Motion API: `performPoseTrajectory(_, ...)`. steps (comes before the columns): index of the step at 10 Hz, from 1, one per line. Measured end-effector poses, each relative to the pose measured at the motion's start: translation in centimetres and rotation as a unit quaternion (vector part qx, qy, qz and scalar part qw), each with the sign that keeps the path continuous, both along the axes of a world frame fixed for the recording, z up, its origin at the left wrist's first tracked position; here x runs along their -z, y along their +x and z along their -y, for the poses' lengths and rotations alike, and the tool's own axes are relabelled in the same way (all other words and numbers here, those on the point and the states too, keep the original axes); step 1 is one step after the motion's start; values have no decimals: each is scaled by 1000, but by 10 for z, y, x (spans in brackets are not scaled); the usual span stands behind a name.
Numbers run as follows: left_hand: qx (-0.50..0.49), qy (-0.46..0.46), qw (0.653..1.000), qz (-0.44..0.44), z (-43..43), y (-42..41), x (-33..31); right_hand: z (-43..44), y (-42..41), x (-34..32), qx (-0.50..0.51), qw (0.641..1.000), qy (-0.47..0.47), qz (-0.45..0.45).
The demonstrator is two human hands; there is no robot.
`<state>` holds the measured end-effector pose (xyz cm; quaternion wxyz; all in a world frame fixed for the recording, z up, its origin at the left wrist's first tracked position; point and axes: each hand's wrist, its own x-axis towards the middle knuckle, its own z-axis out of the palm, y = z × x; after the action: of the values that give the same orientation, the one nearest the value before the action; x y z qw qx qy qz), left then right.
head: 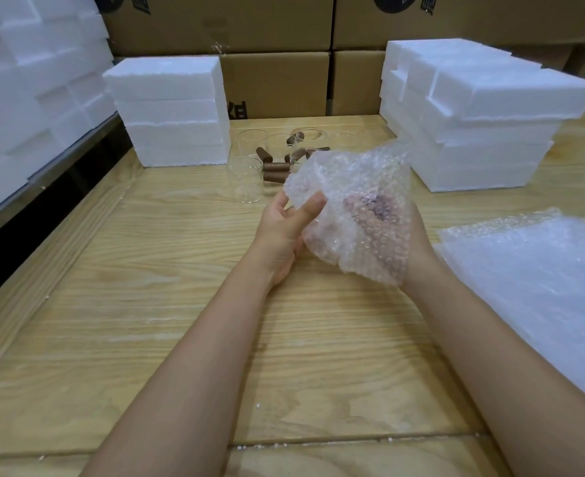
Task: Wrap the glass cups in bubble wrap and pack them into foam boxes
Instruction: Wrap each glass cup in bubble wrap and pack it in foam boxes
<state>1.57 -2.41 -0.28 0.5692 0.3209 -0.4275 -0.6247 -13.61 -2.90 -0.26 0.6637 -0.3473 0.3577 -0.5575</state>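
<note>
Now, at mid-frame I see the left hand (284,228) pinching a crumpled clear bubble wrap bundle (353,187) with a dim brownish shape inside. The right hand (420,246) is behind it, and I cannot tell its grip. Beyond, clear glass cups with brown handles (246,180) sit between white foam box stacks (170,111); the print on the brown cardboard cartons (273,84) at the top is cropped and unreadable.
</note>
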Motion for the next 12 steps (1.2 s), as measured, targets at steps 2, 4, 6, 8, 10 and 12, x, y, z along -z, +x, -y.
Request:
performPoseTrajectory(2, -43, 18, 998, -44, -3, -2, -3, -10, 6, -9, -47, 981, -27, -185)
performPoseTrajectory(4, -59, 52, 990, -118, 4, 9, -1, -13, -19, -17, -86, 962, -64, -250)
performPoseTrajectory(6, -39, 64, 993, -94, 7, 17, 2, -6, -34, -21, -5, 986, -22, -162)
performPoseTrajectory(8, -73, 69, 991, -94, 7, 11, 2, -4, -42, -17, 89, 988, -72, 101)
performPoseTrajectory(10, -58, 48, 994, -85, 3, 4, 0, -5, 8, 2, 26, 993, -87, -76)
performPoseTrajectory(12, 11, 45, 999, -13, 0, 2, 0, 0, -1, -5, 138, 977, -133, -88)
